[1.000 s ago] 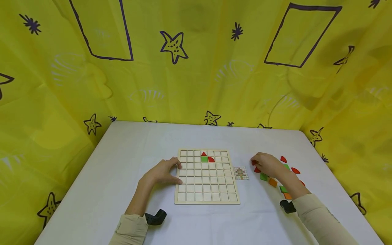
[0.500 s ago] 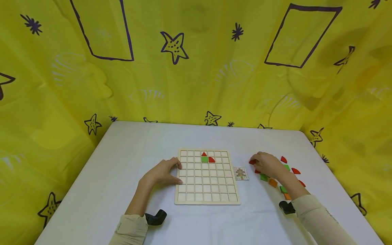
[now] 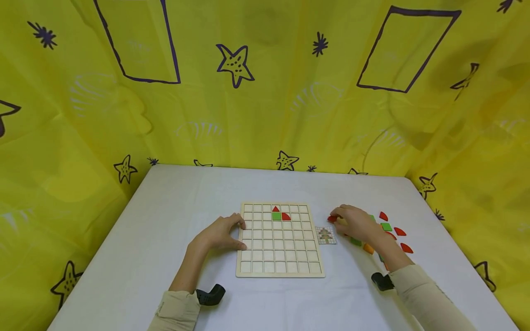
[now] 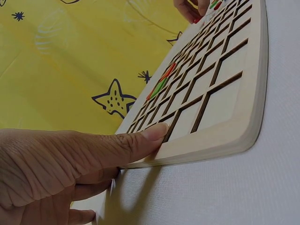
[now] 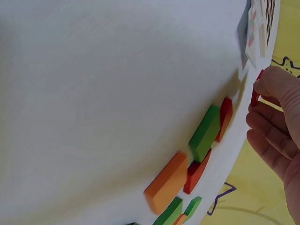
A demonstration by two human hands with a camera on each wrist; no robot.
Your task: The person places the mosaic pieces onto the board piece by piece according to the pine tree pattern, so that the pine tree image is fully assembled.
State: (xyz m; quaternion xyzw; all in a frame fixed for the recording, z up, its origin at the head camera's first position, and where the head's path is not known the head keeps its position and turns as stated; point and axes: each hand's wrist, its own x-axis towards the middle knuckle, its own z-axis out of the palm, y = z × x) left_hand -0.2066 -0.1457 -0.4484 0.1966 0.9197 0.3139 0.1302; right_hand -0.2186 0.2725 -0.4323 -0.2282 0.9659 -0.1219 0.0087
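My left hand (image 3: 219,232) touches the left edge of a pale wooden grid board (image 3: 268,255). Its thumb lies straight on the rim in the left wrist view, partly hiding the index finger. On the board's upper part sit a red triangle tile (image 3: 275,209), a green square tile (image 3: 276,216) and a red quarter-circle tile (image 3: 285,216). Between thumb and fingertips, my right hand (image 3: 354,223) pinches a thin red tile (image 5: 255,93), just right of the board. The hand hides much of that tile's outline.
A small card with a tree picture (image 3: 325,235) lies against the board's right side. Several loose tiles lie beyond the right hand, among them an orange one (image 5: 168,182), a green square (image 3: 386,226) and red quarter-circles (image 3: 406,248). A yellow patterned curtain (image 3: 265,110) surrounds the white table (image 3: 194,188).
My right hand has moved left toward the board, carrying the red tile away from the loose tiles. The left hand and the board stay where they were.
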